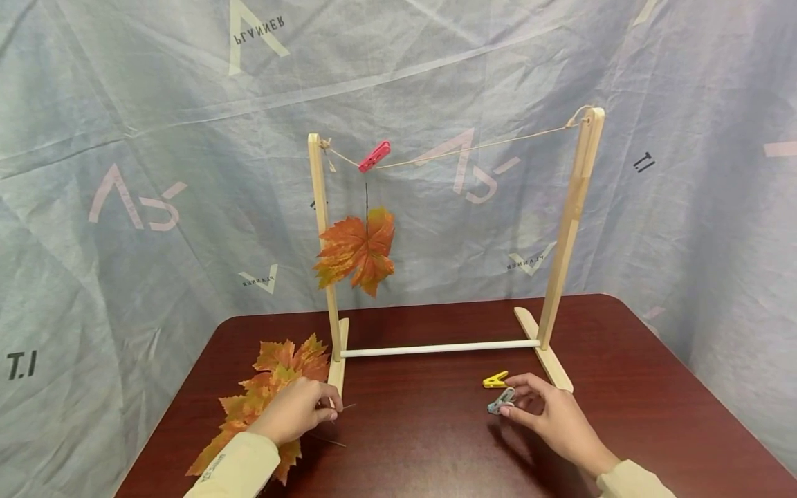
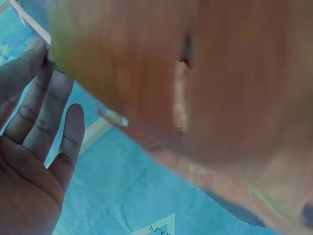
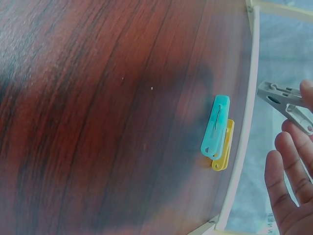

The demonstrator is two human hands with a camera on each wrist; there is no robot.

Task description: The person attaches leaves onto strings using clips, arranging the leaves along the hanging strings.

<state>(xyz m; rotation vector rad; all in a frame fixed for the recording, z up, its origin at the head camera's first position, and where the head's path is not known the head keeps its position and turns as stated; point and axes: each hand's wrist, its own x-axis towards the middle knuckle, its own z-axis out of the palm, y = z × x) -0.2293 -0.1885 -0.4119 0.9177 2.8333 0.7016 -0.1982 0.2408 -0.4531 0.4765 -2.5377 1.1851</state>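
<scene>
**Leaf stem and clothespin in hand**

At 7 to 8 o'clock, orange leaves [image 1: 295, 360] lie beside the left hand [image 1: 299, 409], whose fingertips pinch a stem [image 1: 349, 406]. At 9, a leaf [image 1: 361, 252] hangs beneath a pink peg [image 1: 374, 157] on the cord [image 1: 486, 145]. At 5, the right hand [image 1: 548, 415] pinches a grey peg [image 3: 283, 99]. The step appears to be gathering leaf and peg; the next move likely calls for lifting both cordward.

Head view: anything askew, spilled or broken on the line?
Slightly askew: the string dips at the pink clothespin, which sits tilted, its upper end leaning right in the picture. Probably the weight of the pin and hanging leaf. No spill or break visible.
</scene>
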